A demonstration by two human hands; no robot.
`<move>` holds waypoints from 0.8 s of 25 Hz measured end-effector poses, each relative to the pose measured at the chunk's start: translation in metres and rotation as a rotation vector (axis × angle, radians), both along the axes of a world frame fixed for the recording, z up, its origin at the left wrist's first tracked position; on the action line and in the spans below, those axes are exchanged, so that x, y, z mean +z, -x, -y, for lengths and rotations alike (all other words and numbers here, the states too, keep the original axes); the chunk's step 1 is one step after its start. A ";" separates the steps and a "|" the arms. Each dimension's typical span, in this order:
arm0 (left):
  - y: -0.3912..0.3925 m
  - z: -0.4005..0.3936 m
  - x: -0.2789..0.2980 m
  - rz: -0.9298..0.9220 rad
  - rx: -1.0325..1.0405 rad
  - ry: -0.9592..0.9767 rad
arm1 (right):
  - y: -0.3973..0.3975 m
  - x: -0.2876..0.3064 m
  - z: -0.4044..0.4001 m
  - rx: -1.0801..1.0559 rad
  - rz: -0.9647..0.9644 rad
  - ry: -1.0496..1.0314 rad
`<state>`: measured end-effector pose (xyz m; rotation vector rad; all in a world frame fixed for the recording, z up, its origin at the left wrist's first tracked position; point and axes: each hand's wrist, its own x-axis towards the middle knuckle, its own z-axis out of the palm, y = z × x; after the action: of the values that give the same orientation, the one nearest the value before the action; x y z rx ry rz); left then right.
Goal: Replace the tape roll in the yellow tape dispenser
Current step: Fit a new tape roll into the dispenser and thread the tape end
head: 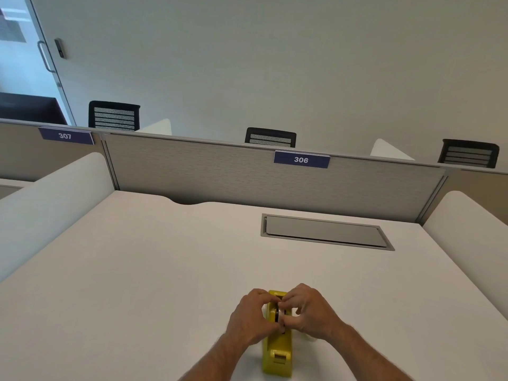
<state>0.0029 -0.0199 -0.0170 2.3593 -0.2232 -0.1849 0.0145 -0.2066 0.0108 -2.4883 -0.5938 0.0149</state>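
Observation:
The yellow tape dispenser (277, 350) stands on the white desk (154, 270) near its front edge, its cutter end pointing toward me. A tape roll (281, 316) with a dark core sits in the dispenser's well, mostly hidden by fingers. My left hand (251, 316) wraps the left side of the dispenser, with its fingertips on the roll. My right hand (309, 312) pinches the roll from the right. A pale object (309, 337) peeks out under my right wrist; I cannot tell what it is.
A grey cable hatch (325, 232) is set into the desk at the back right. A grey partition (220, 171) with the label 306 (301, 159) closes the far edge, and white side dividers (55, 204) flank the desk. Black chairs (114, 115) stand beyond.

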 end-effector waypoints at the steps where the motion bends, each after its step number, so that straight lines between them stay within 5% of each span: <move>1: 0.000 0.000 0.000 0.002 0.000 -0.002 | 0.000 -0.001 0.000 0.005 0.008 0.004; 20: 0.000 -0.002 0.004 0.002 0.004 -0.005 | 0.000 -0.003 0.001 0.055 0.073 0.046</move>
<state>0.0027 -0.0178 -0.0130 2.3651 -0.2191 -0.1809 0.0140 -0.2072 0.0082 -2.5251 -0.6999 -0.0422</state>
